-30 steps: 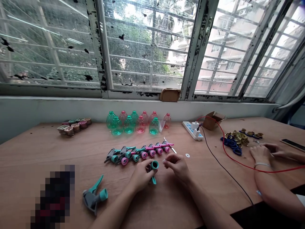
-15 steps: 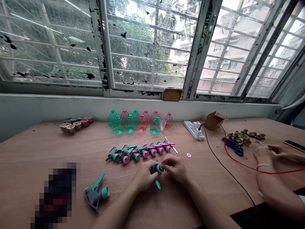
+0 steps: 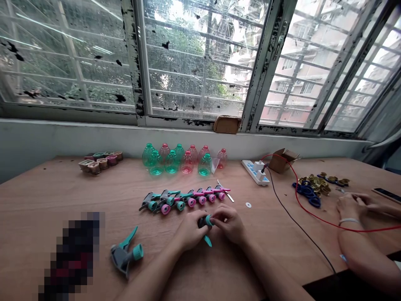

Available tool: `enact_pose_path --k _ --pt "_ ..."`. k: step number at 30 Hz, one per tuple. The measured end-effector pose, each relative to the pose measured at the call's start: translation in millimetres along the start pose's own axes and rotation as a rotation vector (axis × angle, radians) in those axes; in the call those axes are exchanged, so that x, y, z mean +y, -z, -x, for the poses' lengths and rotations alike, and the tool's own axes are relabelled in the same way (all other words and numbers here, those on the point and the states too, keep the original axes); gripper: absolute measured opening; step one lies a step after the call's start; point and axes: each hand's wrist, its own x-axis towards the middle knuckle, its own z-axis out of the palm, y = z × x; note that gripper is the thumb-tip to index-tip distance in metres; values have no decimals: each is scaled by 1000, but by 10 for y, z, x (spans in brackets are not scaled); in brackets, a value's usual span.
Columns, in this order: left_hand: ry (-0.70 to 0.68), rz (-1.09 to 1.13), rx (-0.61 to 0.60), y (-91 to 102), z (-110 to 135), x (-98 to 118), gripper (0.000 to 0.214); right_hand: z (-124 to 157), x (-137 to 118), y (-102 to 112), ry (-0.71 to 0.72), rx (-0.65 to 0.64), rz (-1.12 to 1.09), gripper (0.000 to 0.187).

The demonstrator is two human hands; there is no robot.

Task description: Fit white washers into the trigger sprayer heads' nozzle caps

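My left hand (image 3: pixel 191 230) is closed around a grey and teal trigger spray head (image 3: pixel 203 221), its teal collar turned to the right and its trigger pointing down. Thumb and fingertips of my right hand (image 3: pixel 228 223) are pinched together at the collar's open end; whatever they hold is too small to make out. Another grey and teal spray head (image 3: pixel 125 253) lies on the table to the left. Beyond my hands is a row of several spray heads (image 3: pixel 191 197) with teal or pink collars. A white washer (image 3: pixel 248 205) lies flat to the right.
Green and pink clear bottles (image 3: pixel 171 163) stand by the wall. A white power strip (image 3: pixel 255 172), cables and a small cardboard box (image 3: pixel 282 161) are at back right. Another person's hands (image 3: pixel 352 207) work near gold and blue parts (image 3: pixel 308 194). A pixelated dark object (image 3: pixel 73 259) is left.
My right fingertips have shifted slightly left against the spray head's collar. My left hand keeps its grip, and the camera view has moved a little.
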Motion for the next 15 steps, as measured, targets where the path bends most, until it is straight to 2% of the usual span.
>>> enact_pose_path --k 7,15 --pt "14 -32 55 -18 4 -7 25 6 16 12 12 -9 58 14" --pt "18 -128 63 -2 20 -6 24 15 5 -15 -49 -12 49 13"
